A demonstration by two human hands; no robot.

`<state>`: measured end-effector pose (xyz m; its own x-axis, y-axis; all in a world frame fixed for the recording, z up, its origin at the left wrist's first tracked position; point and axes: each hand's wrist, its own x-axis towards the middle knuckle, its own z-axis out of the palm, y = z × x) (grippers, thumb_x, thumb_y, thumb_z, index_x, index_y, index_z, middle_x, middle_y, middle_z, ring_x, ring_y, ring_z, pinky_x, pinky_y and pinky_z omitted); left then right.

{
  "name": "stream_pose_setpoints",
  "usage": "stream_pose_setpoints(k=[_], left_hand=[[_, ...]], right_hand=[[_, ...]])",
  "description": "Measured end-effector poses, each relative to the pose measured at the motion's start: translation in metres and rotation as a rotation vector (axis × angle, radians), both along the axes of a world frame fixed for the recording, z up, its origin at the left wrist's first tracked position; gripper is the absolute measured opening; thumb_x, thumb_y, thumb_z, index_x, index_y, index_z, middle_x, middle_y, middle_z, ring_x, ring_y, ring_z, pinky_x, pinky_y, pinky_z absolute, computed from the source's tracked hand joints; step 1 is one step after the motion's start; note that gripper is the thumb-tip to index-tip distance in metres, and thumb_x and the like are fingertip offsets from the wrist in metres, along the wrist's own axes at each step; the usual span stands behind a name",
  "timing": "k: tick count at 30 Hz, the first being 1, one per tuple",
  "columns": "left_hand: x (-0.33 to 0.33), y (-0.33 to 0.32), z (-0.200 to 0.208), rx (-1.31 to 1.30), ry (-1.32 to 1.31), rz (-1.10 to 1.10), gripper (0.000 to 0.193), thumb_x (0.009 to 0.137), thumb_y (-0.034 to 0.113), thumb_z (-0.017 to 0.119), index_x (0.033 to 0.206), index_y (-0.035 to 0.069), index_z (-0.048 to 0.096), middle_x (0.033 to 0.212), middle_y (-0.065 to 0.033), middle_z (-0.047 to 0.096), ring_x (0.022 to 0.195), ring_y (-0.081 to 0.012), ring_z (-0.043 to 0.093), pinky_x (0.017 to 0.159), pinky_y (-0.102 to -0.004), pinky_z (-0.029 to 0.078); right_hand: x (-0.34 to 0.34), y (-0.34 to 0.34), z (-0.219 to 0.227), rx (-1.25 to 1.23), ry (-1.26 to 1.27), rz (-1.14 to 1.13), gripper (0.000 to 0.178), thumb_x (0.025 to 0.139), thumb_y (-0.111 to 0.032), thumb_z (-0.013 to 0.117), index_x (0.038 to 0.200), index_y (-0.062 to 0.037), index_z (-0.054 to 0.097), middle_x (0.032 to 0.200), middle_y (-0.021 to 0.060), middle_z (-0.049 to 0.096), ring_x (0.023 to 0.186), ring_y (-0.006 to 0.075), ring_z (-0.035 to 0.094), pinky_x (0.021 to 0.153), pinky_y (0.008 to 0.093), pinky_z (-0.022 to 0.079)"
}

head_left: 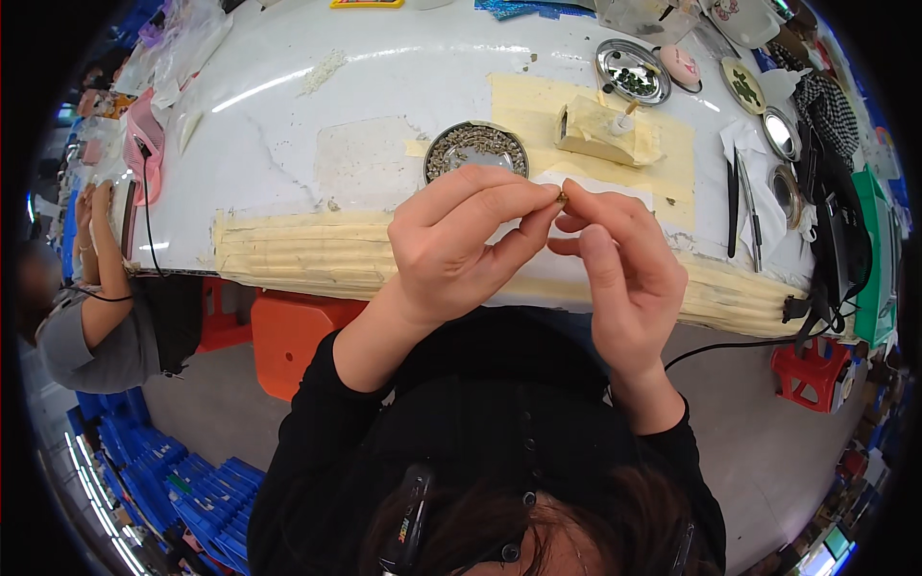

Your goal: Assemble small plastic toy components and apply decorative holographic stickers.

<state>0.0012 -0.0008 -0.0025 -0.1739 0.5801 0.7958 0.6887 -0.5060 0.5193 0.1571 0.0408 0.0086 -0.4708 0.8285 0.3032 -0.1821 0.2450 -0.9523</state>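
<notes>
Over the table's near edge, my left hand [461,240] pinches a tiny gold-coloured piece [562,197] between thumb and index finger. The piece is too small to make out its kind. From the other side, my right hand [629,269] brings its index fingertip against the piece. The right thumb stands apart, and its other fingers are loosely bent. Just beyond my left hand sits a round metal dish [524,158] with many small metallic bits. A tape-covered block [600,132] stands beyond my right hand, with a small white-topped stick at its right end.
Farther right are a metal tray [603,60] of dark green pieces, a pink rounded case [680,65], and a dish [735,72] with green bits. Black tweezers [733,206] and a silver tool [750,211] lie on the right. Another person's arm [110,278] is at far left.
</notes>
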Motion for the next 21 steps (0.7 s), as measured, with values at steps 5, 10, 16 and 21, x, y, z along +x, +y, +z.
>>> stream_pose_setpoints(k=[5,10,16,21], left_hand=[[-0.001,0.001,0.001,-0.015,-0.023,0.01,0.02,0.069,-0.007,0.077,0.087,0.0,0.07,0.078,-0.009,0.067,0.067,-0.0183,0.065,0.058,-0.0263,0.053],[-0.001,-0.001,0.004,-0.034,-0.052,-0.002,0.02,0.069,-0.007,0.077,0.087,0.0,0.071,0.078,-0.009,0.067,0.068,-0.0183,0.066,0.059,-0.0263,0.053],[-0.005,-0.004,0.003,-0.052,-0.062,-0.081,0.022,0.07,-0.011,0.075,0.09,-0.003,0.07,0.083,-0.0113,0.069,0.074,-0.0165,0.066,0.064,-0.0252,0.053],[-0.005,-0.004,0.002,-0.046,-0.046,-0.055,0.022,0.07,-0.011,0.075,0.09,-0.003,0.07,0.083,-0.0109,0.069,0.074,-0.0165,0.066,0.065,-0.0254,0.053]], right_hand=[[-0.009,0.002,-0.012,0.697,-0.204,-0.266,0.035,0.078,0.003,0.072,0.113,0.0012,0.068,0.096,0.0135,0.066,0.08,0.0236,0.064,0.069,0.0301,0.052],[-0.005,0.002,-0.011,0.583,-0.209,-0.234,0.034,0.08,0.003,0.07,0.114,0.0018,0.068,0.096,0.0137,0.066,0.08,0.0227,0.064,0.07,0.03,0.052],[-0.001,0.0,-0.006,-0.184,0.135,0.113,0.027,0.095,-0.004,0.056,0.121,0.0045,0.062,0.098,0.0117,0.066,0.086,0.0161,0.064,0.079,0.0299,0.054],[0.001,0.0,-0.002,-0.3,0.195,0.13,0.027,0.097,-0.007,0.053,0.119,0.0054,0.062,0.097,0.0107,0.066,0.086,0.0149,0.064,0.081,0.0292,0.054]])
